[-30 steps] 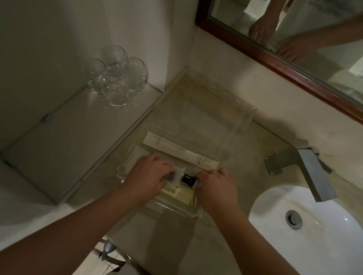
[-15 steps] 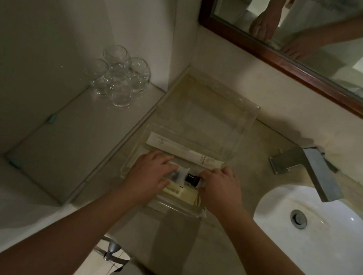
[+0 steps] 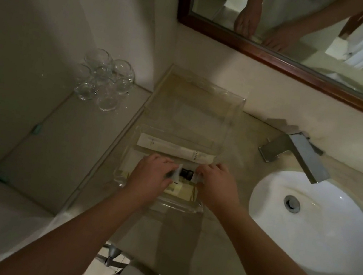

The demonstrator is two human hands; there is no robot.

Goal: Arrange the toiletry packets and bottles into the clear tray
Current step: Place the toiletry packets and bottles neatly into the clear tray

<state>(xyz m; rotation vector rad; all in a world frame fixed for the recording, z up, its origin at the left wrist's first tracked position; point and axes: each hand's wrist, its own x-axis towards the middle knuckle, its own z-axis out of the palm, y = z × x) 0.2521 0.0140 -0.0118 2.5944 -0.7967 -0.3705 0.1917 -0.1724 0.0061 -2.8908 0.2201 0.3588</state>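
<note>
A clear tray [image 3: 233,112] lies on the beige counter between the wall corner and the sink. Inside it, a long white packet [image 3: 173,151] lies crosswise. Just in front of the packet both hands meet over the tray's near end. My left hand [image 3: 151,178] grips the pale body of a small bottle, and my right hand [image 3: 215,187] holds its other end; the bottle's black cap [image 3: 186,174] shows between them. Yellowish packets [image 3: 180,191] lie under the hands, mostly hidden.
A cluster of clear glasses [image 3: 105,80] stands on the lower ledge at the left. A square metal faucet [image 3: 298,155] juts over the white basin [image 3: 318,234] at the right. A wood-framed mirror [image 3: 285,63] hangs above the counter.
Both hands have stayed over the tray's near end with the small bottle between them. Only the camera view has shifted slightly.
</note>
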